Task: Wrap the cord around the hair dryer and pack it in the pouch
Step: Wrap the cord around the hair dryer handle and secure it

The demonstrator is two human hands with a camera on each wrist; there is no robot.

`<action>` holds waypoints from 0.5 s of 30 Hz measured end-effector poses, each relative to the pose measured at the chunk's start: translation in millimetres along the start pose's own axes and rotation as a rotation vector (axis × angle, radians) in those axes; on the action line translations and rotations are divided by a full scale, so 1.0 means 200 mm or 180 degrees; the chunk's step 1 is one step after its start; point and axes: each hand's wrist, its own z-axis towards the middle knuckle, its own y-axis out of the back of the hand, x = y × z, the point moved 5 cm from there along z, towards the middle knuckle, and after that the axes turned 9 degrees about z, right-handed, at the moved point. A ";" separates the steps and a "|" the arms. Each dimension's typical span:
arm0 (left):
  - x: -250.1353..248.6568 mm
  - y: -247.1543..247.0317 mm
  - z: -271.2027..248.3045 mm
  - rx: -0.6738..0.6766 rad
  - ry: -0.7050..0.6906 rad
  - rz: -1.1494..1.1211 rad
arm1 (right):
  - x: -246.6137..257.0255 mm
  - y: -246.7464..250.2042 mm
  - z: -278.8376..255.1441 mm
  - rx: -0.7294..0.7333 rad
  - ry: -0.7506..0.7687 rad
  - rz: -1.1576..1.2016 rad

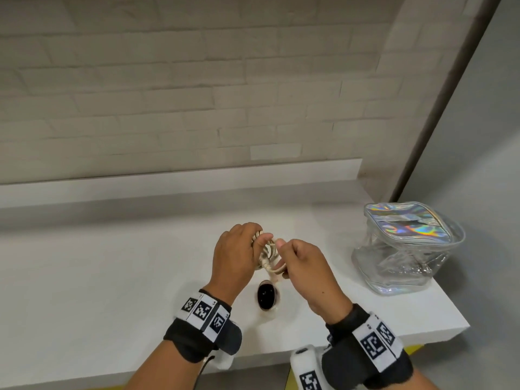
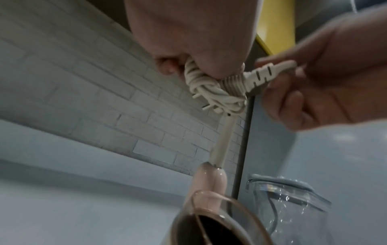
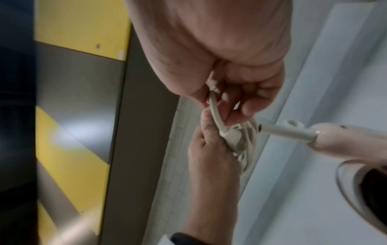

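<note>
White brick wall (image 1: 168, 94) is backing the white desk (image 1: 98, 277), and a clear pouch (image 1: 405, 249) with an iridescent top is sitting on the desk off to the right, well apart from the hands. From the head view, both hands are meeting above the desk: the left hand (image 1: 236, 257) is curling round a bundle of cream cord (image 1: 270, 256), while the right hand (image 1: 302, 266) is pinching the cord just beside it. The hair dryer (image 1: 266, 298) is hanging below the hands, its dark mouth facing up at the camera; the hands are hiding most of its handle.

The left wrist view is showing what the head view is not: the left hand (image 2: 188, 36) is clamping the coiled cord (image 2: 209, 89), the plug's pins are sticking out of the bundle, and the right hand (image 2: 326, 86) is gripping the ribbed end of the cord. The pink hair dryer (image 2: 209, 187) is dangling beneath, with the pouch (image 2: 289, 203) behind it.

The right wrist view is showing the right hand (image 3: 220, 54) pinching a loop of cord (image 3: 217, 119) between thumb and fingers, the left hand (image 3: 211, 152) gripping the coil, and the hair dryer (image 3: 345, 142) stretching off to the right.
</note>
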 end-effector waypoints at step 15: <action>0.06 -0.09 0.02 0.1172 0.1474 -0.2183 | -0.12 -0.01 0.08 0.0349 -0.0037 0.0771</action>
